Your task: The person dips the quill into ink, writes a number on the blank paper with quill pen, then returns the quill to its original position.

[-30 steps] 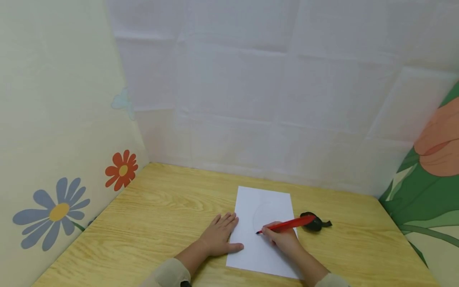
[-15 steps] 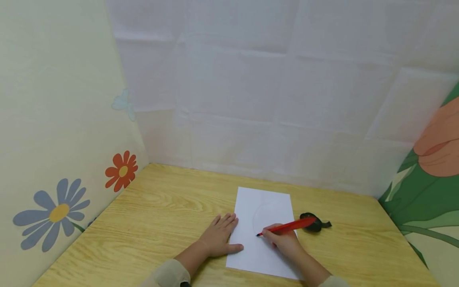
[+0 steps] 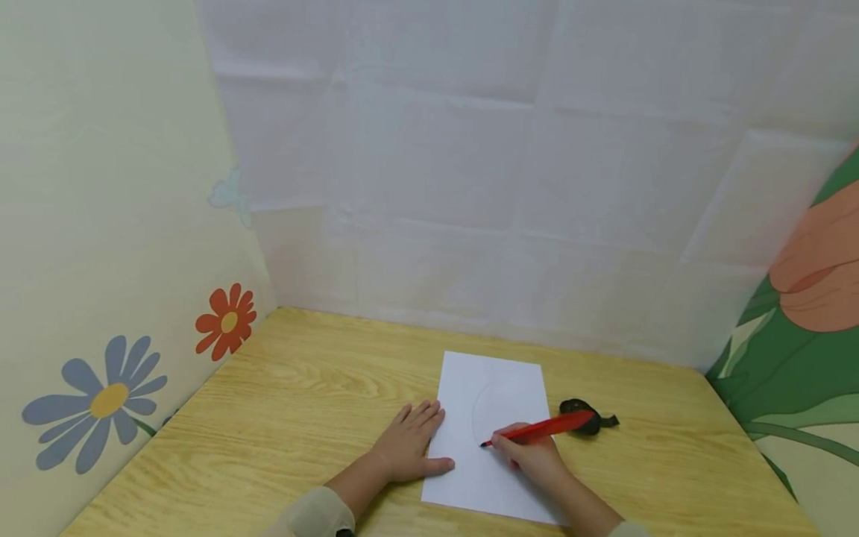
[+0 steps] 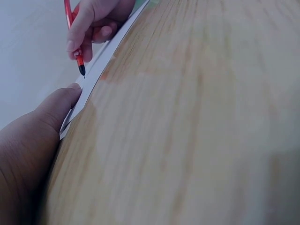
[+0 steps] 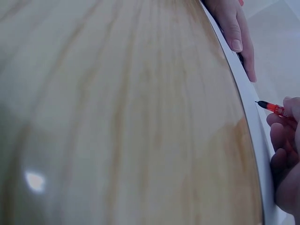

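A white sheet of paper [image 3: 459, 388] lies on the wooden table, bearing a faint thin curved line [image 3: 473, 418]. With its fingers spread flat, my left hand [image 3: 409, 447] rests over the sheet's left edge, thumb on the paper. My right hand [image 3: 537, 459] pinches a red pen [image 3: 546, 428] near its black tip; the pen's upper part broadens like a feather. In the left wrist view the pen's dark point [image 4: 82, 70] is right at the paper, close to my left thumb [image 4: 58, 103]. The right wrist view shows the pen [image 5: 274, 108] between thumb and fingers.
A dark rounded object [image 3: 590, 425] with a short stem-like end lies on the table [image 3: 322, 373] right of the paper, partly behind the pen's upper end. A pale cloth [image 3: 429, 186] hangs along the back, and flower-printed cloths [image 3: 107, 224] stand at both sides.
The pen tip has moved slightly toward me along the paper, and the curved line reaches a bit lower. My left hand stays in place.
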Tool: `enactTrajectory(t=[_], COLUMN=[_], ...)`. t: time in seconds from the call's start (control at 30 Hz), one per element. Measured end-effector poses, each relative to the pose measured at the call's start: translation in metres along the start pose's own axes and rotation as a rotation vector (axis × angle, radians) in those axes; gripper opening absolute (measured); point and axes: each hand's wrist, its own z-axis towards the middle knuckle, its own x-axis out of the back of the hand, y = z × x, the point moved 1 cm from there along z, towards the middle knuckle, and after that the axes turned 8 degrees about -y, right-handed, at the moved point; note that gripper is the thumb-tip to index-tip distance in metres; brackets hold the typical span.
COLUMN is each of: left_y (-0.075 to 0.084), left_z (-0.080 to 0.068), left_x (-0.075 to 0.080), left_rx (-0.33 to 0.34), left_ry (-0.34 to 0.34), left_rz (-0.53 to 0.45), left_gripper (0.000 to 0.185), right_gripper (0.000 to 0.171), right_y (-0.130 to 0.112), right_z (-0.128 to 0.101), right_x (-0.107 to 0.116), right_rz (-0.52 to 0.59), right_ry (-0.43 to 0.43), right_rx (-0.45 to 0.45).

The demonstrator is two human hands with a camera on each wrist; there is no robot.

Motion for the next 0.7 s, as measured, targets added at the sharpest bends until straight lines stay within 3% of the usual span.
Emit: enactTrajectory(t=[0.7], left_y=[0.0005], left_z=[-0.001], left_x=[0.0008], left_rx=[0.0], left_ry=[0.008], left_rz=[-0.006], left_gripper=[0.092], right_gripper=[0.025], right_y=[0.0008], right_z=[-0.0085], right_x=[0.0034], right_rz=[-0.01], right_ry=[0.009], right_rx=[-0.024])
